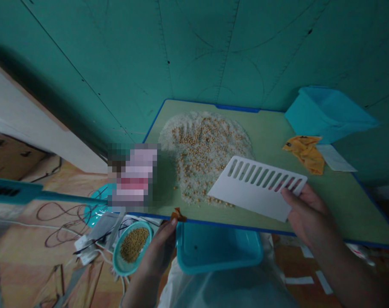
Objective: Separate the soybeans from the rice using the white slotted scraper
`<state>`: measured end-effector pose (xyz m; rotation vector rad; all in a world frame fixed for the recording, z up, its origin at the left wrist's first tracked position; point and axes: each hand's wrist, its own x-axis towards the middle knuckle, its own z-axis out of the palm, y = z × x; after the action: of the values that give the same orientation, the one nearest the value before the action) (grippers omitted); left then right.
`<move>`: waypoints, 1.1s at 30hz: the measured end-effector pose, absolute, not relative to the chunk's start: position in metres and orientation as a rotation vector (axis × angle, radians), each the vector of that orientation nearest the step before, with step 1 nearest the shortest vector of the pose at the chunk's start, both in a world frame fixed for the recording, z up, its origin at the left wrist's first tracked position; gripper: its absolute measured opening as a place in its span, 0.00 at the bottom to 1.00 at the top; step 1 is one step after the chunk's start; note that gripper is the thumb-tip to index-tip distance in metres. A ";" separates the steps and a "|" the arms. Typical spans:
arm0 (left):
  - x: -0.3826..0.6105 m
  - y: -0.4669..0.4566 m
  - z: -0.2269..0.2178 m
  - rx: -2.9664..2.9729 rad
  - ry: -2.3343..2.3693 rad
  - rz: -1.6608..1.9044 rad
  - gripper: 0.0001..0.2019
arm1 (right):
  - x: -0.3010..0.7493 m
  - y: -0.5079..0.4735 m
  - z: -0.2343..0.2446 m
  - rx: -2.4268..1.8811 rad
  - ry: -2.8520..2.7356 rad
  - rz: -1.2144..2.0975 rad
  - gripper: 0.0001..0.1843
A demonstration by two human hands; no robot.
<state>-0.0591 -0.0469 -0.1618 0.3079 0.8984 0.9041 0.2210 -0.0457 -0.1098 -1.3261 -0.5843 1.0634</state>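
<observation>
My right hand (305,216) grips the right end of a white slotted scraper (256,188), whose left edge rests at the pile of white grains mixed with tan beans (202,149) on a green board (335,196) with a blue rim. My left hand (160,252) is closed on the left rim of an empty teal rectangular tub (218,250), held just below the board's near edge.
A teal bowl of brown grain (132,248) sits below left, beside cables and packets. A teal bin (325,113), a crumpled orange cloth (305,152) and a white card (335,158) lie at the board's right. A teal wall stands behind.
</observation>
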 end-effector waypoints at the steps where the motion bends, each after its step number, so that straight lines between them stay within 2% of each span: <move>1: -0.059 -0.047 -0.162 0.306 0.907 0.898 0.08 | 0.221 -0.046 -0.110 -1.322 -0.586 1.065 0.08; 11: -0.061 -0.048 -0.166 0.296 0.893 0.920 0.10 | 0.202 -0.017 -0.109 -1.260 -0.623 1.126 0.13; 23: -0.069 -0.050 -0.172 0.345 0.865 0.936 0.09 | 0.193 0.008 -0.108 -1.162 -0.768 1.249 0.13; 33: -0.073 -0.050 -0.171 0.339 0.865 0.965 0.08 | 0.190 -0.010 -0.109 -1.182 -0.770 1.347 0.13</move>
<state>-0.0734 -0.0503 -0.1706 0.3386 0.8650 0.9655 0.1896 -0.0102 -0.1095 -1.1821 -0.7701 1.3467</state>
